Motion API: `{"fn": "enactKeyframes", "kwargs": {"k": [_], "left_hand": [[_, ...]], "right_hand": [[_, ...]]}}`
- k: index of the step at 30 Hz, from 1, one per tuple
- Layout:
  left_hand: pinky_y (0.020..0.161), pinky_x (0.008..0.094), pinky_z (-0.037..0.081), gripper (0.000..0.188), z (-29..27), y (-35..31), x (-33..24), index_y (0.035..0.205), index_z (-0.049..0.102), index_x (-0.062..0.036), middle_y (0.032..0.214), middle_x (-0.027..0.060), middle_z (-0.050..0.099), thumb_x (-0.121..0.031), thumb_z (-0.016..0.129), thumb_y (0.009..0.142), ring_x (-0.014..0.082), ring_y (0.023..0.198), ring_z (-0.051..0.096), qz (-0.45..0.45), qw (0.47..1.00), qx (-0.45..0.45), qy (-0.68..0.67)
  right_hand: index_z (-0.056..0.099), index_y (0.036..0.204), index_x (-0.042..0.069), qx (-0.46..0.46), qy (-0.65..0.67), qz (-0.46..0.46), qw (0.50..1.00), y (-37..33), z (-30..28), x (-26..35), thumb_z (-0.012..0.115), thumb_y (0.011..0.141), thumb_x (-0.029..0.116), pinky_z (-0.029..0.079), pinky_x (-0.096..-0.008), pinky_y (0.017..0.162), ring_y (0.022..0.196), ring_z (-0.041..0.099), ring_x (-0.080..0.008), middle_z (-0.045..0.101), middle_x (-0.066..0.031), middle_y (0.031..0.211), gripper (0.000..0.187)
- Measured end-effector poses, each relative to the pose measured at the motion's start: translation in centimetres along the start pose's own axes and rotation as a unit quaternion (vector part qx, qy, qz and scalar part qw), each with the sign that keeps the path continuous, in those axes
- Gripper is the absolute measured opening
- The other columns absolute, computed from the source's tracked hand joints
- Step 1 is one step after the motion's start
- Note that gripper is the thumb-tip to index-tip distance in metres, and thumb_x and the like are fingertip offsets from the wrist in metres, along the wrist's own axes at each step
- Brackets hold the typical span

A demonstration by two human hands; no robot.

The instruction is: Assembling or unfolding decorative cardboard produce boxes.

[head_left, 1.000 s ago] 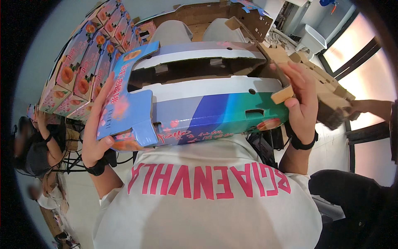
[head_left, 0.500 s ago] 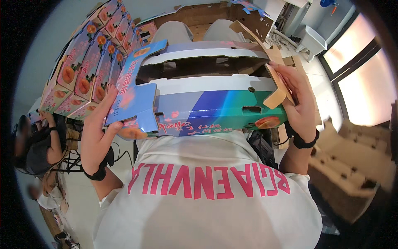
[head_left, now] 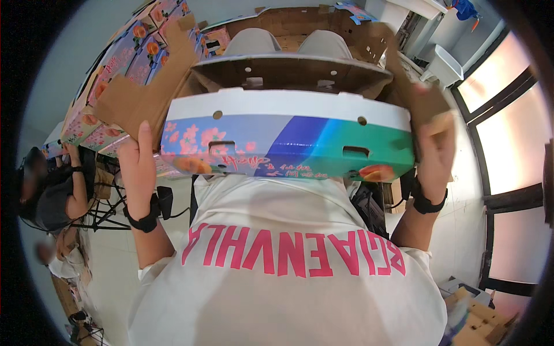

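Note:
A printed cardboard box (head_left: 288,135) in lilac, blue, green and white, with peach and blossom pictures, is held upright before my lap. Its top gapes, showing the brown inside (head_left: 291,82). Both end flaps stick outward: the brown left flap (head_left: 147,95) and the blurred right flap (head_left: 424,104). At the left end, my left hand (head_left: 137,170) has its thumb up against the flap's lower edge, the other fingers mostly hidden behind the cardboard. My right hand (head_left: 437,153), smeared by motion, is curled at the right flap, its fingers closed on the box's end.
Stacked peach-printed boxes (head_left: 124,69) rise at the far left. Beyond my knees stands a large brown carton wall (head_left: 277,26). Another person (head_left: 55,190) sits at the left. Cardboard pieces (head_left: 482,323) lie at the lower right, and a white basin (head_left: 443,63) stands at the upper right.
The end flaps, folded in over the top before, now stand outward, and the opening is wider. My hands have shifted slightly with them. The cardboard at the right has moved down and partly out of view.

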State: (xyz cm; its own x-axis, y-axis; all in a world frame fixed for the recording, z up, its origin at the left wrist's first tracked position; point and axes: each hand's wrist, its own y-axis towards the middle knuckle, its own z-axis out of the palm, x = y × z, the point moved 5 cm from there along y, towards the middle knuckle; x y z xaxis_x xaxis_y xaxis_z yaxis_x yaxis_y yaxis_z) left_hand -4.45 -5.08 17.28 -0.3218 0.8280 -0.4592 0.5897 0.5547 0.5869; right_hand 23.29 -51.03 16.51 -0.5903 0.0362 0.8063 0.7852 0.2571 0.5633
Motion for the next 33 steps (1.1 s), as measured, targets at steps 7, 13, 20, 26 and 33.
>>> {"fn": "enactKeyframes", "kwargs": {"k": [7, 13, 20, 26, 33], "left_hand": [[0.077, 0.0376, 0.051, 0.057, 3.8, 1.0, 4.0, 0.107, 0.071, 0.0072, 0.096, 0.0085, 0.071, -0.046, 0.053, 0.116, 0.0175, 0.087, 0.062, -0.182, 0.942, -0.006, -0.281], [0.074, 0.0347, 0.056, 0.054, 11.0, 0.0, 7.6, 0.111, 0.072, 0.0028, 0.102, 0.0104, 0.075, -0.046, 0.052, 0.116, 0.0176, 0.087, 0.07, -0.259, 0.896, -0.037, -0.359], [0.091, 0.035, 0.059, 0.04, 17.6, -1.9, 14.9, 0.131, 0.064, -0.0037, 0.12, 0.0079, 0.07, -0.04, 0.055, 0.116, 0.0204, 0.107, 0.069, -0.393, 0.68, -0.017, -0.619], [0.109, 0.0475, 0.056, 0.037, 16.4, -3.3, 12.2, 0.14, 0.061, -0.005, 0.136, 0.0146, 0.068, -0.03, 0.061, 0.113, 0.0317, 0.128, 0.066, -0.157, 0.795, 0.111, -0.576], [0.111, 0.0529, 0.056, 0.04, 13.4, -2.8, 6.2, 0.14, 0.06, -0.0057, 0.136, 0.0181, 0.07, -0.022, 0.07, 0.105, 0.0345, 0.125, 0.07, -0.156, 0.63, 0.212, -0.731]], "right_hand": [[0.037, 0.158, -0.003, -0.204, 0.197, 0.0, 0.959, 2.6, -5.2, -4.8, 0.047, 0.117, 0.012, 0.05, -0.0447, 0.119, 0.144, 0.057, -0.0312, 0.059, -0.0186, 0.156, 0.045], [0.049, 0.154, 0.002, -0.265, 0.225, 0.14, 0.927, -1.1, -6.3, -13.5, 0.05, 0.118, 0.023, 0.053, -0.0427, 0.112, 0.138, 0.061, -0.0261, 0.061, -0.0149, 0.155, 0.042], [0.052, 0.153, 0.005, -0.2, 0.341, 0.3, 0.868, -4.3, -8.9, -26.5, 0.06, 0.115, 0.034, 0.06, -0.0502, 0.107, 0.13, 0.067, -0.029, 0.062, -0.0121, 0.152, 0.048], [0.062, 0.145, 0.007, -0.181, 0.274, 0.468, 0.821, -8.0, -11.3, -35.2, 0.066, 0.112, 0.037, 0.06, -0.0422, 0.098, 0.121, 0.069, -0.0273, 0.07, -0.0106, 0.137, 0.045], [0.055, 0.154, -0.003, -0.137, -0.361, 0.074, 0.919, -0.2, -11.4, -24.2, 0.081, 0.099, 0.037, 0.053, -0.0469, 0.111, 0.13, 0.066, -0.0344, 0.068, -0.0165, 0.144, 0.072]]}}
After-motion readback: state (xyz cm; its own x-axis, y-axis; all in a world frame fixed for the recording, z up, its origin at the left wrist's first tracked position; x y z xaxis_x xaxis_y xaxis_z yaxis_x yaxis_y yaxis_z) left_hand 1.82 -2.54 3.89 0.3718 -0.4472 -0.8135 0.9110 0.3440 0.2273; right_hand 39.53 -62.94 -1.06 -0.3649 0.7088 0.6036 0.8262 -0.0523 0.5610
